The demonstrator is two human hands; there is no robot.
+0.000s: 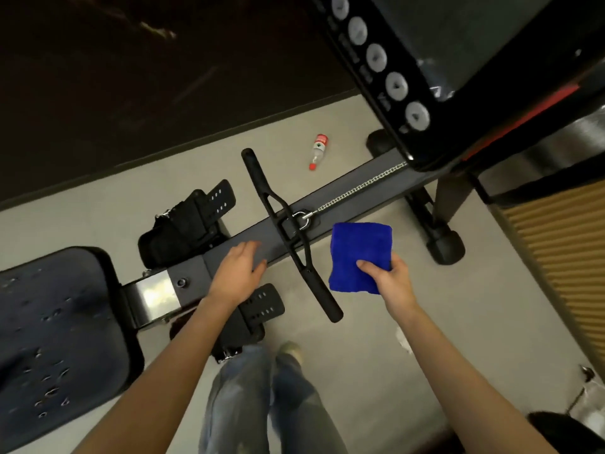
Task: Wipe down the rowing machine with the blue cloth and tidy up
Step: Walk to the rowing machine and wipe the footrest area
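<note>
A single wide-angle camera rode on the person's head, facing forward and steeply down. It hung close above the rowing machine (193, 273), whose rail (360, 204) crossed the view on a slant, from the seat (55, 339) at lower left to the console (409, 77) looming nearest at upper right. The person's own jeans (235, 404) showed at the bottom. The floor (360, 339) filled the middle, its far edge meeting a dark wall (131, 77) at upper left.

- Your blue cloth (360, 253), just beside the rail (376, 170), looks plush and fuzzy
- The rail reads as matt grey metal
- On the rail you see a chain (357, 190) of shiny metal links
- Across the rail, the handle (258, 181) is matt black
- The footrest (265, 299) beside the rail looks like matt black plastic
</note>
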